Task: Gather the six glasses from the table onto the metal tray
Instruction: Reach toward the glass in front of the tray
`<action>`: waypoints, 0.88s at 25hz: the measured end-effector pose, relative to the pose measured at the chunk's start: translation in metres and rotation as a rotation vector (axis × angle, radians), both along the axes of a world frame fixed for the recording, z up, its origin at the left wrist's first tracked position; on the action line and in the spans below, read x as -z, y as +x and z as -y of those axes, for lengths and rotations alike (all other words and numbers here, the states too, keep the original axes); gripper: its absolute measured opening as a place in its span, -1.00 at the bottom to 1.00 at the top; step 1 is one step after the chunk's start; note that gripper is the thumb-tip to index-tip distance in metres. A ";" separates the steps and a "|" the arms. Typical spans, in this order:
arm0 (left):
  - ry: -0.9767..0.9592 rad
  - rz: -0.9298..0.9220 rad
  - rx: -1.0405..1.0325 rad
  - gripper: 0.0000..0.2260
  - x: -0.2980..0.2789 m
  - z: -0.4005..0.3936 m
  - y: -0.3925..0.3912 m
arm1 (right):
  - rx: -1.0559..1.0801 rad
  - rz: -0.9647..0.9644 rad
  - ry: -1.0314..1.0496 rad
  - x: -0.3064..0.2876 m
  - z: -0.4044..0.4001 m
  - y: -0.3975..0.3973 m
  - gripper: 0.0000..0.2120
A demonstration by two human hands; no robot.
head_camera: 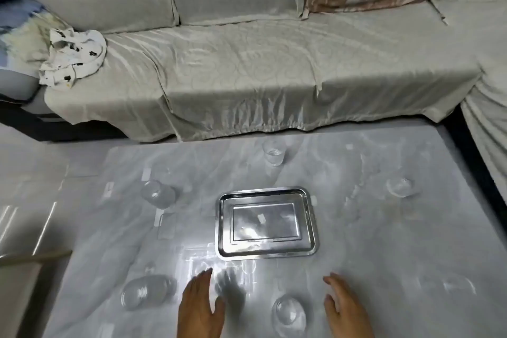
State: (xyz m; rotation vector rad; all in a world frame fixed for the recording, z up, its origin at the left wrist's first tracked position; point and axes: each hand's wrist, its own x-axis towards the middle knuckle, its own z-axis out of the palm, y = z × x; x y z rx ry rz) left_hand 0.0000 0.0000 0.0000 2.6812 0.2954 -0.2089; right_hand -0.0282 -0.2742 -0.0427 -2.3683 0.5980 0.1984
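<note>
While the metal tray [267, 223] sits bare mid-table, ringed by glasses well apart toward the edges, a person's left hand [200, 307] and right hand [344, 307], both open and empty, flank the near-edge glass [289, 314], seemingly to start there.

- Both forearms are cut off by the bottom edge; only the left hand [199, 307] and right hand [344, 307] show, wrists partly out of frame
- The near glass [288, 315] between the hands is clear against the pale worktop [384, 241], its base close to the bottom edge and hard to trace
- The far-right near glass [456, 287] is so faint that only a rim shows
- The worktop's near edge and right corner run out of frame
- The sofa [274, 68] is cut off at top and right
- The crumpled cloth [72, 59] has a blurred print, too soft to read
</note>
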 end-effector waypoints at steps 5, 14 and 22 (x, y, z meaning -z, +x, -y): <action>-0.024 -0.051 -0.088 -0.41 0.114 -0.019 0.047 | -0.232 0.131 -0.206 0.102 0.005 0.030 -0.61; 0.117 0.179 -0.006 -0.41 0.206 -0.032 0.033 | -0.295 0.375 -0.516 0.178 -0.004 0.009 -0.48; -0.093 0.212 0.108 -0.50 0.194 -0.041 0.005 | -0.321 0.317 -0.338 0.163 -0.004 -0.004 -0.52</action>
